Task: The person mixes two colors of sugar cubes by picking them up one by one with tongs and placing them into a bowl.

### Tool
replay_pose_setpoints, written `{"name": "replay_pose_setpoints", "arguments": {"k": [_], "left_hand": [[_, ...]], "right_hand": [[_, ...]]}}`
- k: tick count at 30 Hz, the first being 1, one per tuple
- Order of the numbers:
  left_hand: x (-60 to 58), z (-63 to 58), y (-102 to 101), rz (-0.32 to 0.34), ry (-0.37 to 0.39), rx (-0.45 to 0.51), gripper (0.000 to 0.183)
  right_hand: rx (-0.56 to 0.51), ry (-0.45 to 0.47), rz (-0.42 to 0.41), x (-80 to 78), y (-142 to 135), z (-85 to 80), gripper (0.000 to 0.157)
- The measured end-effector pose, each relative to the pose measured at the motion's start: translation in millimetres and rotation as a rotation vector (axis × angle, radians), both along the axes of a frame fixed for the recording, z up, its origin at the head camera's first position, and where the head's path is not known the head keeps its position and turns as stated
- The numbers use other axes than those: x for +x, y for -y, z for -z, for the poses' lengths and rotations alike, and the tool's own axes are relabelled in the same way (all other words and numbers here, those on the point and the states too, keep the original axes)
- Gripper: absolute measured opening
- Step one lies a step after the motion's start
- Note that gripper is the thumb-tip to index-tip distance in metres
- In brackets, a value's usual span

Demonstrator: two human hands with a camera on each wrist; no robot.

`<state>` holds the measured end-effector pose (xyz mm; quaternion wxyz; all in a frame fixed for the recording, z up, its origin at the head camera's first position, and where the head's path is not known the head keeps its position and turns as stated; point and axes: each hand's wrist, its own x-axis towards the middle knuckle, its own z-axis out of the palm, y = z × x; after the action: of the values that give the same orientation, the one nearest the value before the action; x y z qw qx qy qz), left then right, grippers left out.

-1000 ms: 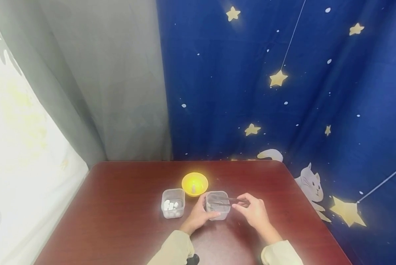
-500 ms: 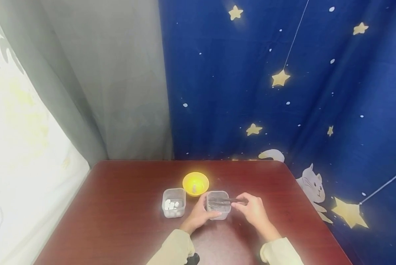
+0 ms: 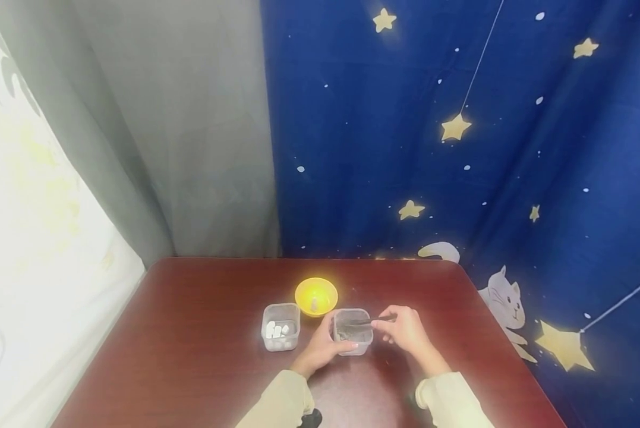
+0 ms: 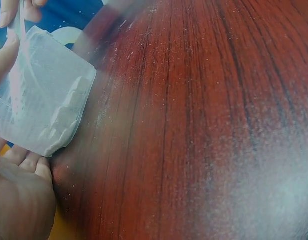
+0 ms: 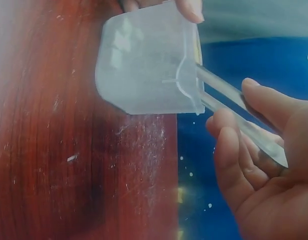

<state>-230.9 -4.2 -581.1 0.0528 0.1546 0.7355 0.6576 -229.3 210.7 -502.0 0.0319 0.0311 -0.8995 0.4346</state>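
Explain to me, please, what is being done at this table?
A person's left hand holds a clear container with pale pieces inside; the right hand holds metal tweezers, which reach into it. A second clear container, with white pieces, and a yellow bowl stand nearby. One small object lies in the bowl.

place: curtained indoor corner, homelike, exact kind unclear
behind: blue curtain (image 3: pixel 352 131) printed with yellow stars (image 3: pixel 456 127) and a cartoon cat (image 3: pixel 508 302), beside a grey curtain (image 3: pixel 213 131)
table (image 3: pixel 191 368): reddish-brown, wood-grained, rounded corners
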Motion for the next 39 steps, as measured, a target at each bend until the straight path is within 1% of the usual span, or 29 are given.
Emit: {"name": "replay_pose_setpoints", "arguments": {"k": [4,7,9,13,15,18,22,25,29,33,39], "left_hand": [[0.5,-0.6,0,-0.004,-0.002,0.003,0.081],[2.6,-4.4,-1,-0.003,-0.011,0.022,0.081],[5.7,-11.4,0,0.0,-0.012,0.038,0.08],[13.5,-29.4,2,0.02,-0.007,0.069,0.079],[16.2,-34.9,3,0.025,-0.01,0.075,0.078],[10.3,-21.5,1,0.018,-0.015,0.061,0.079],[1.6,-1.7,-1,-0.005,-0.011,0.011,0.08],[2.3,-2.2,0,-0.014,-0.005,-0.014,0.08],[1.9,-1.4,1,-0.005,-0.004,-0.008,0.081],[1.9,-1.8,1,0.0,-0.007,-0.012,0.08],[1.4,-1.9,1,-0.004,-0.004,-0.02,0.081]], "right_hand": [[-0.001,0.008,0.004,0.1,1,-1.0,0.016],[-0.004,0.021,0.018,1.1,1,-1.1,0.015],[-0.007,0.026,0.025,2.1,2,-0.7,0.014],[-0.02,0.022,0.033,4.2,1,1.1,0.013],[-0.025,0.01,0.034,4.9,0,2.6,0.013],[-0.031,-0.009,0.043,5.9,-1,4.9,0.012],[-0.023,-0.017,0.053,8.3,-2,5.0,0.013],[-0.001,-0.014,0.04,9.5,0,1.9,0.015],[0.024,-0.018,0.017,8.9,3,-2.3,0.015],[0.031,-0.03,0.017,8.3,5,-4.2,0.015],[0.028,-0.056,0.034,10.1,5,2.3,0.013]]}}
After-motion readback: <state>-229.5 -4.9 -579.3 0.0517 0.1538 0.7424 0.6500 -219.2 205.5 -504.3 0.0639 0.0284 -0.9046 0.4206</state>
